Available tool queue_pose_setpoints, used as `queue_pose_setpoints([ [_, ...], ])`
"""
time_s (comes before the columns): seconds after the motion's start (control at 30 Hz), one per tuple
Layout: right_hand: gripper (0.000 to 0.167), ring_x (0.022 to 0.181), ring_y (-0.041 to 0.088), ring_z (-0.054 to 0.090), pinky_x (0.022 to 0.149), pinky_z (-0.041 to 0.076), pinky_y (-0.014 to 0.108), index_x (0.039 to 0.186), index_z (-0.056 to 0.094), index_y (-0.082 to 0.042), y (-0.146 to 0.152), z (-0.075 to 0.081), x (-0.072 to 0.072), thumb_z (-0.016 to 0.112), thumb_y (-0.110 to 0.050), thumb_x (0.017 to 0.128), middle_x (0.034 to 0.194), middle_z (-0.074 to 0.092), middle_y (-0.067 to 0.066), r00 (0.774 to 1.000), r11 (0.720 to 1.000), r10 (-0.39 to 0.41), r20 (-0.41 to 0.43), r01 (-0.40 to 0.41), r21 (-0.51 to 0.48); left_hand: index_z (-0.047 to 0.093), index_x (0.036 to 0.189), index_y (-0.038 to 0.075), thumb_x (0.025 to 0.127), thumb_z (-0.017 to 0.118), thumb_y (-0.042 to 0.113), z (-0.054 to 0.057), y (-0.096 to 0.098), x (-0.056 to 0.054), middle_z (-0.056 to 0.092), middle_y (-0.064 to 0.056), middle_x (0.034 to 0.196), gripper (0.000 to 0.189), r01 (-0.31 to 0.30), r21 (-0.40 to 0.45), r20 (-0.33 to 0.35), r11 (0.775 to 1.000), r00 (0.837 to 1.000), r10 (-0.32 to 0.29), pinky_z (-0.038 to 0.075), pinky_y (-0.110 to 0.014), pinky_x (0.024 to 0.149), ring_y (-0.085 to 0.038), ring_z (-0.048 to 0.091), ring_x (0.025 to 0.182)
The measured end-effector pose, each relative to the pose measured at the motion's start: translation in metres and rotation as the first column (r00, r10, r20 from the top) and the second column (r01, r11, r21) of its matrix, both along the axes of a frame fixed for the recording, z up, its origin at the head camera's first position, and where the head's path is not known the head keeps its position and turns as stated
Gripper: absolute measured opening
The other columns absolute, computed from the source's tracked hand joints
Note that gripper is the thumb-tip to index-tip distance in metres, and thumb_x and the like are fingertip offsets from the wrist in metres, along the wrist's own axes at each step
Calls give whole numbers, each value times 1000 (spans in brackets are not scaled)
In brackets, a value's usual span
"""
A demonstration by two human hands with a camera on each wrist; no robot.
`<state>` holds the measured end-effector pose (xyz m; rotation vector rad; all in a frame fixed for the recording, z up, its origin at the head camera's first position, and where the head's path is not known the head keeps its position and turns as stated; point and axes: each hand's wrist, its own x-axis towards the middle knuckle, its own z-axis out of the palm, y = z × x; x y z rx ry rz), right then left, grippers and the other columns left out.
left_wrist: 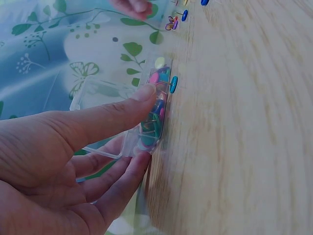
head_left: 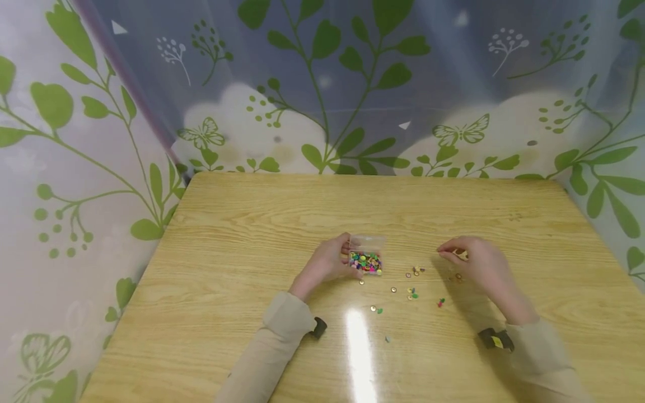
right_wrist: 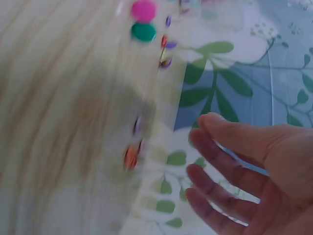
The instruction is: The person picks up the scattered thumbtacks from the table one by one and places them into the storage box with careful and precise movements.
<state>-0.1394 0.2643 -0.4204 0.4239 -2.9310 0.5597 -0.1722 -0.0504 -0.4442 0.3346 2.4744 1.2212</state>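
A small clear plastic box, its lid raised, is filled with colourful thumbtacks. My left hand holds it from the left side; the left wrist view shows the thumb on the box and fingers beneath. To the right, my right hand hovers over the table, its thumb and index fingertips close together. Nothing shows between them in the right wrist view, where the other fingers curve loosely. Below this hand lie a few thumbtacks. A blue thumbtack appears beside the box in the left wrist view.
More thumbtacks lie scattered on the wooden table, including a green one and a red one, a pair near the front and a pale one. Leaf-patterned curtain hangs along the table's back edge and sides.
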Motion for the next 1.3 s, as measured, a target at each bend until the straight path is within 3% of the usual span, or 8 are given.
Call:
queue_pose_setpoints([
  [0.13,9,85,35,69,61,52,41,98,79,-8,13,0,3,76,-14,90,98,75,16,997,999,-24,76,21,38,61,127,11,74,91,14,1,0,1,64,-12,124,60,-4,-4,3,1000,1000,4,54,-39,95,-26,66,107],
  [0.33,8,84,33,69,64,55,46,92,78,-12,19,-5,5,78,-20,89,89,76,8,989,998,-42,142,35,51,61,127,12,74,91,14,1,1,1,64,-11,122,61,-8,0,5,1000,1000,8,55,-37,92,-25,66,105],
  [0.5,5,77,27,69,61,53,42,87,77,-13,21,-10,3,78,-17,88,81,74,3,992,998,-35,124,28,55,61,127,12,74,91,13,0,2,1,64,-11,121,60,-8,3,12,1000,1000,8,55,-36,92,-25,67,106],
  [0.7,5,73,29,70,60,54,43,90,73,-10,16,-10,0,75,-15,91,85,75,10,998,999,-20,58,19,29,61,127,13,75,91,13,1,2,1,64,-10,121,60,-12,4,17,1000,1000,12,55,-37,92,-25,67,106],
  [0.83,7,75,29,71,63,54,44,92,70,-9,5,-9,-3,74,-15,93,87,75,11,999,1000,-2,42,3,-6,61,128,13,75,90,14,2,1,1,63,-10,121,60,-12,-1,18,1000,1000,12,55,-37,92,-25,66,107],
  [1.03,8,68,20,67,57,49,34,96,74,-10,-15,-9,-3,75,-16,92,85,75,8,999,998,14,37,-12,-57,61,127,13,74,91,14,1,1,1,63,-10,121,61,-7,-6,8,1000,1000,7,55,-37,93,-25,66,107],
  [1.3,4,75,19,68,63,54,37,89,75,-14,-45,-11,-6,79,-17,88,84,74,-1,996,995,93,2,-93,-47,61,128,13,74,92,14,0,1,0,63,-12,124,62,-4,-1,7,1000,1000,4,55,-38,94,-27,67,109],
])
